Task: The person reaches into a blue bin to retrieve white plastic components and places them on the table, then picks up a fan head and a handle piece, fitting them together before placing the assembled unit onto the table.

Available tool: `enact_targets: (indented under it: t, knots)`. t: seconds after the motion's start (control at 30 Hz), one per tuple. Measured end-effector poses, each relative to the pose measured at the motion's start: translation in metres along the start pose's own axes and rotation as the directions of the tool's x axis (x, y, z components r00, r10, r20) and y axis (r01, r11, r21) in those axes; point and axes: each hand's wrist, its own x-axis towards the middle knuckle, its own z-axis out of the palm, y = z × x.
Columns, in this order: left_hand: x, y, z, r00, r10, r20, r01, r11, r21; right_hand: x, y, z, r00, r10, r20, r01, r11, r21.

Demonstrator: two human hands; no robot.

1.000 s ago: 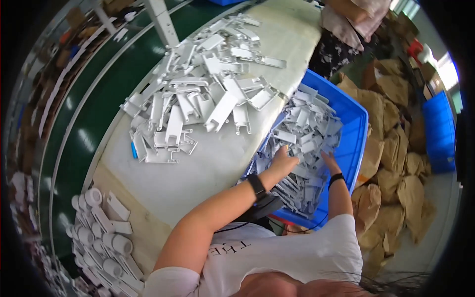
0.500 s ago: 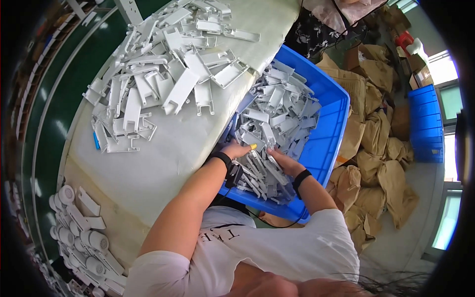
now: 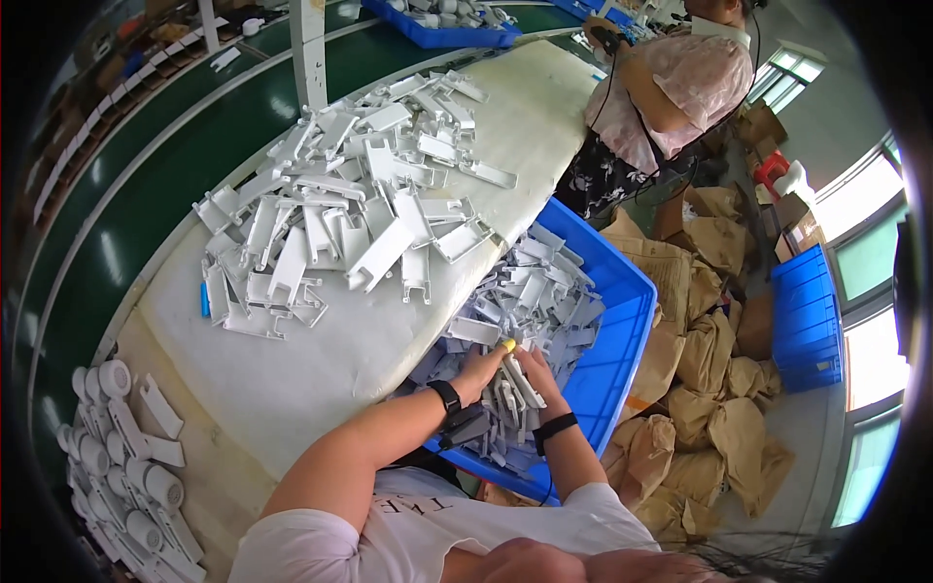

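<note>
A: Looking any different from a moment ago?

B: Yes. Spread well apart over the loose contents of the blue bin [image 3: 630, 355] earlier; now brought almost together at its near part, with a bundle of light-grey parts [image 3: 526, 383] between the left hand [image 3: 476, 372] and the right hand [image 3: 537, 371].

A: Meaning what for the work?

B: Probably past sifting and into gathering a handful, judging by the slim pieces lying side by side.

A: And the grip?

B: Apparently closed on the bundle with the right. With the left, touching at least by a yellow-covered fingertip [image 3: 507, 345]; can't tell how firmly.

A: Any shift on the table [image 3: 379, 335]?

B: None to notice in the heap of white parts [image 3: 387, 255]; only seen from a swung viewpoint, showing more of the co-worker [image 3: 661, 92] beyond (holding something dark [image 3: 607, 41], too small to name).

A: Hidden or cut off?

B: Impossible to count the bundle, being half wrapped by both hands. Hard to separate the pieces deeper in the bin, or to follow its left side behind the left forearm [image 3: 384, 434]. Under the left wrist, a dark boxy thing [image 3: 466, 425], partly covered; can't say what. Running into the dark rim at lower left: round-ended white pieces [image 3: 155, 484].
</note>
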Motion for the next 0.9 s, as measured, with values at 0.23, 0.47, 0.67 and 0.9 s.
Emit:
enact_targets:
  t: [0.23,0.47,0.67,0.9]
  knots:
    - [-0.026,0.02,0.027,0.991,0.121,0.051,-0.11,0.978,-0.18,-0.035,-0.057,0.02,0.985,-0.171,-0.02,0.168,0.98,-0.109]
    - [-0.05,0.07,0.061,0.889,0.427,0.168,-0.406,0.902,-0.146,-0.065,-0.117,0.03,0.897,-0.425,-0.12,0.423,0.905,-0.046]
    - [-0.058,0.19,0.065,0.727,0.664,0.177,-0.637,0.748,-0.187,-0.026,-0.227,0.069,0.79,-0.612,0.047,0.613,0.786,-0.074]
    - [-0.057,0.304,-0.009,0.819,0.574,-0.001,-0.568,0.811,-0.14,0.088,-0.292,0.163,0.782,-0.574,0.244,0.623,0.734,-0.27]
